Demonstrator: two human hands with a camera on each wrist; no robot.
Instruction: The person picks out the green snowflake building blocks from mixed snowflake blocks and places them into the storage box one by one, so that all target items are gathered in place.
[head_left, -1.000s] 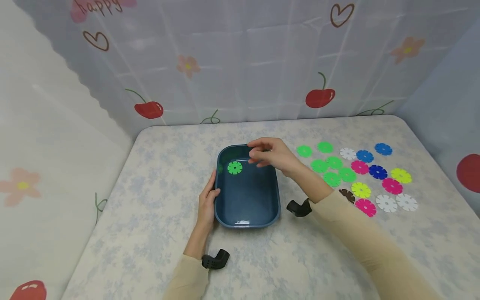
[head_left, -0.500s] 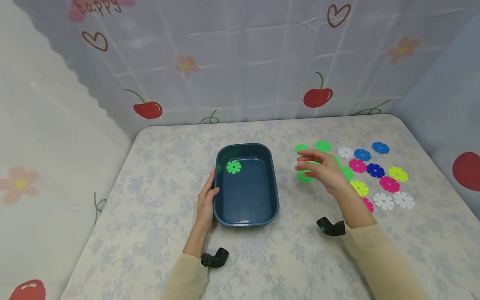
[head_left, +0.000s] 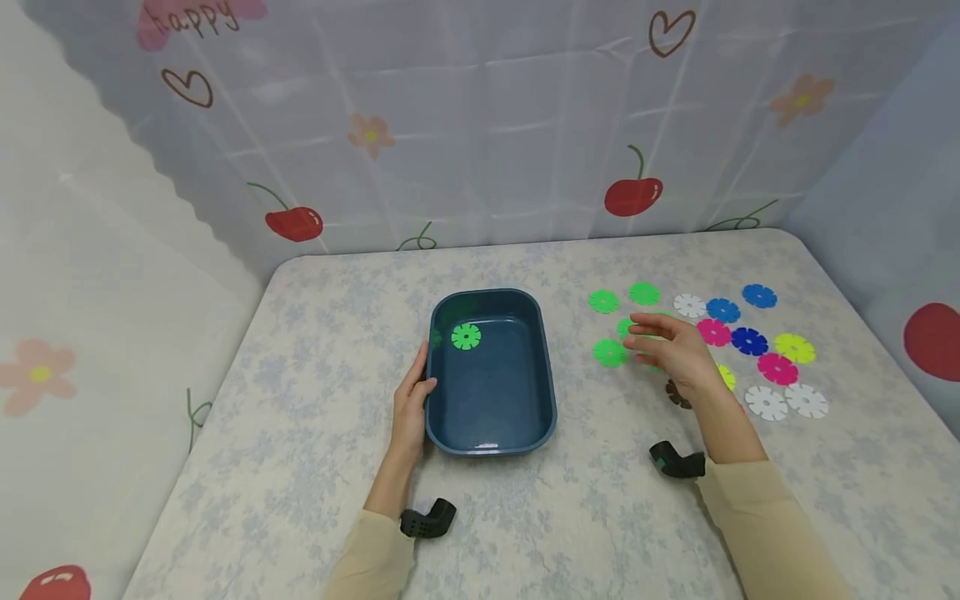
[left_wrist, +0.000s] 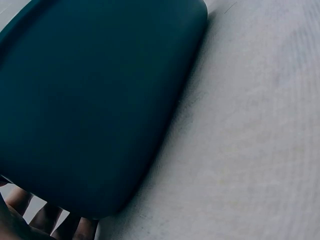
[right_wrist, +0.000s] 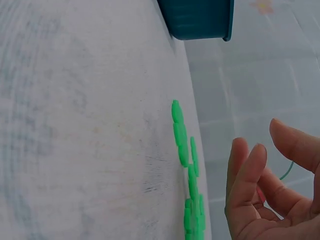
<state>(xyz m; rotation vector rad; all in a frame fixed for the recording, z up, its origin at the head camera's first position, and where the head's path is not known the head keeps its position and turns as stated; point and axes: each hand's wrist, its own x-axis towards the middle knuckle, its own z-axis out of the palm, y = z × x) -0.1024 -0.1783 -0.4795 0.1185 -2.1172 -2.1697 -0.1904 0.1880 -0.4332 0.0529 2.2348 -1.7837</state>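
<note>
A dark blue rectangular plastic basin (head_left: 491, 387) stands on the table with one green notched disc (head_left: 466, 337) lying in its far left part. My left hand (head_left: 410, 408) holds the basin's left side, thumb at the rim and fingers along the outer wall. In the left wrist view, fingers (left_wrist: 47, 220) show at the basin's wall (left_wrist: 95, 110). My right hand (head_left: 678, 354) hovers over the green discs right of the basin, fingers loosely bent. Nothing shows between its thumb and fingers (right_wrist: 245, 175) in the right wrist view. It partly hides several green discs (head_left: 610, 352).
To the right lie several flat notched discs: blue (head_left: 760, 296), pink (head_left: 777, 368), yellow (head_left: 794, 348), white (head_left: 766, 403) and a partly hidden brown one (head_left: 678, 395). A printed curtain (head_left: 480, 125) hangs behind the table's far edge. Both wrists wear black camera mounts (head_left: 429, 518).
My right hand has moved from above the basin rightward to the green discs. The left hand stays on the basin, and the green disc inside lies as before.
</note>
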